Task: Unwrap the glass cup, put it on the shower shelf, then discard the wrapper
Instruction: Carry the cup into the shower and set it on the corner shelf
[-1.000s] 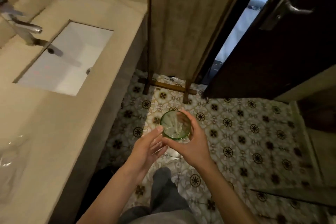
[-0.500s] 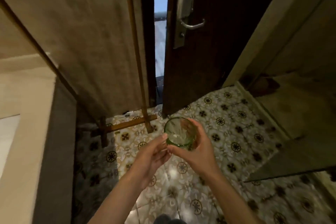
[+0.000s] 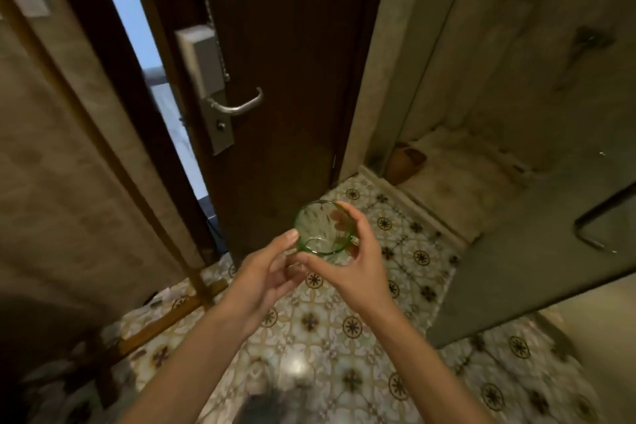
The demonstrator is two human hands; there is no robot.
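A green glass cup (image 3: 318,224) is held at chest height over the patterned floor, its mouth tilted toward me. My right hand (image 3: 358,265) wraps its right side and bottom, fingers showing through the glass. My left hand (image 3: 265,272) sits just left of the cup, its thumb tip touching the lower left rim, fingers loosely curled under. No wrapper shows on the cup. The shower shelf is not in sight.
A dark wooden door (image 3: 285,79) with a metal lever handle (image 3: 237,107) stands ajar straight ahead. The shower stall with a raised curb (image 3: 423,213) and glass panel (image 3: 537,251) is on the right. A wooden frame (image 3: 172,317) leans at the left.
My view has swung right, away from the sink counter and toward the door and shower. The cup stays in my hands, held the same way.
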